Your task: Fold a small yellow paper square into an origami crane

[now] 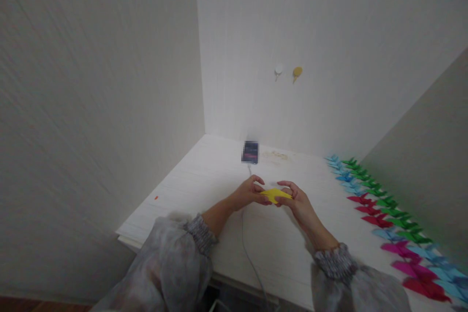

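Note:
A small yellow folded paper lies between my two hands just above the white table. My left hand pinches its left side, fingers curled. From the right, my right hand grips the other end with thumb and fingers closed on it. Both forearms wear grey gathered sleeves.
A dark phone stands at the back of the table, its cable running toward me over the front edge. Rows of folded paper pieces in blue, green, red and magenta line the right side. Two round hooks sit on the wall.

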{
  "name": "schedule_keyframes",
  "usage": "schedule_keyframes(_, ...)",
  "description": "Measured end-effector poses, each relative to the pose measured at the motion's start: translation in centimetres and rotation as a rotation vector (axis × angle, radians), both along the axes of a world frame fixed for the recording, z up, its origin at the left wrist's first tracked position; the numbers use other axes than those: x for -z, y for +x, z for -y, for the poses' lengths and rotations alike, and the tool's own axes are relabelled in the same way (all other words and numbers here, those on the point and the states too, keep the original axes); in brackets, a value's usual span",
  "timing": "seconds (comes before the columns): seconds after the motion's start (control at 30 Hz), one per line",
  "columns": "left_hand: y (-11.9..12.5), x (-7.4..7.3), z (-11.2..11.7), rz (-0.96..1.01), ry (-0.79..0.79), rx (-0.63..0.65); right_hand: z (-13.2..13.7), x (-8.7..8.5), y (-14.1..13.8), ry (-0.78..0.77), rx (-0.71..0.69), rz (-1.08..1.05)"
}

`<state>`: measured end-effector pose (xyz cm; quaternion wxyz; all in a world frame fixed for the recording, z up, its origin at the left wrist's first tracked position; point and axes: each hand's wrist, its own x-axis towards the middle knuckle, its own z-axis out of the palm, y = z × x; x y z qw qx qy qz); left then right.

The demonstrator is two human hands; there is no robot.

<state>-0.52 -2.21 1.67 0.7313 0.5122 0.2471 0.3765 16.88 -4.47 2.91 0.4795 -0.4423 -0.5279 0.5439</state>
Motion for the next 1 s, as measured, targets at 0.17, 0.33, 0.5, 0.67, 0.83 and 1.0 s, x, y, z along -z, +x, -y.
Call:
schedule_keyframes(0.17,0.4,0.1,-0.2,0.002,-0.121,-0.1,0.4,0.0,0.0,0.208,0.086,0.233)
schedule_keyframes(0.33,0.1,0.4,-0.4,-0.042,-0.382,0.097,1.2,0.1,-0.3,0.544,0.047,0.499)
schedule_keyframes(0.5,-0.3,0.2,-0.3,-0.006,-0.356,0.067,0.9,0.2,-0.2,0.685,-0.044,0.531)
schedule_keyframes(0.67,-0.2,0.3,-0.4,-0.025,-0.301,-0.045,0.6,0.1,-0.1,0.733,-0.078,0.563)
schedule_keyframes(0.83,-0.2,0.4,-0.4,-0.058,-0.278,-0.087,0.6,0.2,-0.2,0.656,-0.125,0.53)
schedule_keyframes(1.0,-0.1,0.3,-0.2,-0.073,-0.273,-0.07,0.5,0.6,-0.3,0.621,-0.141,0.534)
